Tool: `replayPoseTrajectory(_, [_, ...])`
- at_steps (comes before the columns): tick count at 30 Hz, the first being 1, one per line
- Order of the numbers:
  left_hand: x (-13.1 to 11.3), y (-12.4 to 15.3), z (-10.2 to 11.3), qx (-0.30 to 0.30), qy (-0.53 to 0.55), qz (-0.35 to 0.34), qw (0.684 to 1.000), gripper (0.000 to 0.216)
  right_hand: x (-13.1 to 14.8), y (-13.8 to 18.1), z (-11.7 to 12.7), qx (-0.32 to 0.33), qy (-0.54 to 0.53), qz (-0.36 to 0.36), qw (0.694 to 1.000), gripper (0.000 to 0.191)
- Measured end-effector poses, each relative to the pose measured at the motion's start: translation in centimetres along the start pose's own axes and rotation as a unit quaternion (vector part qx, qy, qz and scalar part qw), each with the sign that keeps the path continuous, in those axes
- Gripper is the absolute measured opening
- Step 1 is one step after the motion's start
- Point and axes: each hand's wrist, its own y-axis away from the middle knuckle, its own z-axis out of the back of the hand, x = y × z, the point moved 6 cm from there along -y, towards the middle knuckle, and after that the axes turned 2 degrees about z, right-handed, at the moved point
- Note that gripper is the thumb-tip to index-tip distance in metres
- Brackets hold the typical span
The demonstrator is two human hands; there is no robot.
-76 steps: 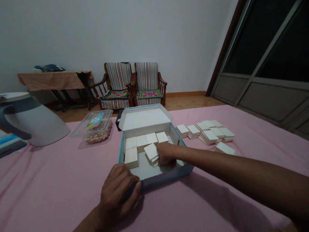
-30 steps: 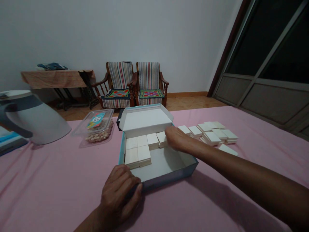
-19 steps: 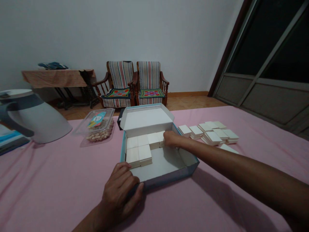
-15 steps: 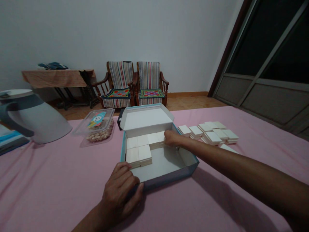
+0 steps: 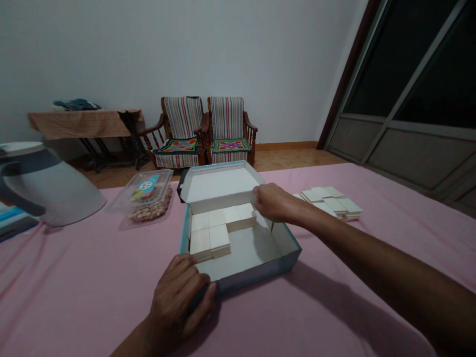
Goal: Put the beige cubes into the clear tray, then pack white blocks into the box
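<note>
A shallow cardboard box (image 5: 260,275) with a blue edge lies before me, its white lid (image 5: 223,182) raised at the back. Square cream-white tiles (image 5: 218,239) stand in neat stacks along its left and back sides. My left hand (image 5: 181,292) grips the front left corner, fingers over the wall and thumb outside. Above the back right part of the box is my right hand (image 5: 273,202), its fingers curled closed near the last back stack. What those fingers hold, if anything, is hidden. More stacked tiles (image 5: 334,202) lie on the cloth to the right, partly behind my right forearm.
A pink cloth (image 5: 92,292) covers the table. To the left are a grey-white jug (image 5: 63,186) and a clear plastic container (image 5: 150,198) of nuts or similar. Two wooden armchairs (image 5: 226,121) and a cloth-covered side table (image 5: 85,124) stand by the wall.
My right hand has risen a little from the back stack inside the box. My left hand keeps its grip on the corner. The whole view has shifted slightly.
</note>
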Motion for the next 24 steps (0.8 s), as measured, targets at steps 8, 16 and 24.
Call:
replayPoseTrajectory(8, [0.1,-0.2,0.3,0.012,-0.087,-0.067,0.994,0.014,-8.2,3.6,2.2,-0.108,-0.026,-0.058,0.992,0.039])
replayPoseTrajectory(16, [-0.4,-1.1,1.1,0.006,-0.105,-0.081,0.991,0.015,-16.3,2.9,-2.8,-0.065,0.003,-0.129,0.989,0.037])
replayPoseTrajectory(24, [-0.4,-1.0,0.9,0.011,-0.081,-0.069,0.994,0.017,-13.5,-0.1,-4.3,-0.06,0.02,-0.034,0.997,0.043])
